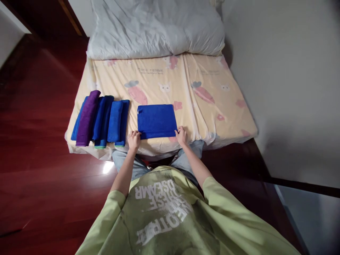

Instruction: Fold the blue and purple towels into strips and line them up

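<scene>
A blue towel (156,118) lies flat on the bed, its near edge turned over into a narrow fold. My left hand (134,140) pinches the near left corner of this fold, fingers closed. At the near right corner, my right hand (181,135) grips the same edge between thumb and fingers. A small tag shows near the towel's far left corner. To the left sit several rolled or folded blue towels (114,121) side by side, some with green edges. A purple rolled towel (88,118) lies on top of the blue ones at the left.
The bed (225,102) has a yellow sheet with carrot and rabbit prints under a clear-looking cover. A bulky grey-white quilt (156,28) lies across its far end. A wall (287,88) stands on the right, dark red floor (39,159) on the left.
</scene>
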The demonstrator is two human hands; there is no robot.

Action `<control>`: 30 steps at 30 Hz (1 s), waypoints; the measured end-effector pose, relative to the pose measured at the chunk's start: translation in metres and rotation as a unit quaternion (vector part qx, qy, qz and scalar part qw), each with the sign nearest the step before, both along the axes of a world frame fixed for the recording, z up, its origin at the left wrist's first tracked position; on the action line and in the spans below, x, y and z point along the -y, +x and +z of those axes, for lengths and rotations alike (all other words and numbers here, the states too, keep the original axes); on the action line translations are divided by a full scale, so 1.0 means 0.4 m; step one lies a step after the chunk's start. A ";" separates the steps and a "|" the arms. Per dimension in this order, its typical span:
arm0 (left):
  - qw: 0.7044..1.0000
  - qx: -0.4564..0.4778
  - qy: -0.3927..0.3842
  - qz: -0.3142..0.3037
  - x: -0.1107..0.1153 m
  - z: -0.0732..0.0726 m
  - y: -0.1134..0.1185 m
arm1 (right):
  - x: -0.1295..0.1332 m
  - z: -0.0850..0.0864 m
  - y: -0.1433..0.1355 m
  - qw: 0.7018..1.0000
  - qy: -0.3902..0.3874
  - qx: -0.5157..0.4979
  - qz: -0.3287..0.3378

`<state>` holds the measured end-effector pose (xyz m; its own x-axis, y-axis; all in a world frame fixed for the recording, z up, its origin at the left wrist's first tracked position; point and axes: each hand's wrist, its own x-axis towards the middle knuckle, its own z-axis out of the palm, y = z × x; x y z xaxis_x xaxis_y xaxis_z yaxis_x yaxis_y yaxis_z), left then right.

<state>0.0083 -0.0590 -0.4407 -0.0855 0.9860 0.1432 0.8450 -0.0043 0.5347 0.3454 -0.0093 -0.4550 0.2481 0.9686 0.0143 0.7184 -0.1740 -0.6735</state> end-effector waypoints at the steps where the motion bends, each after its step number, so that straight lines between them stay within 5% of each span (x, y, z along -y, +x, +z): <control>1: 1.000 -0.003 -0.001 -0.007 0.000 0.000 -0.003 | 0.001 0.000 -0.001 1.000 0.001 0.002 -0.002; 7: 1.000 -0.018 -0.001 -0.023 0.005 -0.011 -0.012 | 0.004 0.008 0.011 0.996 0.064 0.044 0.042; 12: 0.995 -0.067 -0.002 -0.076 0.046 -0.010 -0.021 | 0.019 0.015 0.061 0.943 0.076 0.090 0.311; 14: 0.991 -0.093 -0.005 -0.099 0.064 -0.009 -0.024 | 0.034 0.015 0.084 0.922 0.093 0.112 0.358; 23: 0.983 -0.141 0.000 -0.121 0.040 -0.021 -0.018 | 0.050 0.017 0.105 0.900 0.100 0.176 0.386; 30: 0.971 -0.111 -0.010 -0.209 0.007 -0.031 -0.024 | 0.024 0.017 0.069 0.898 0.059 0.217 0.378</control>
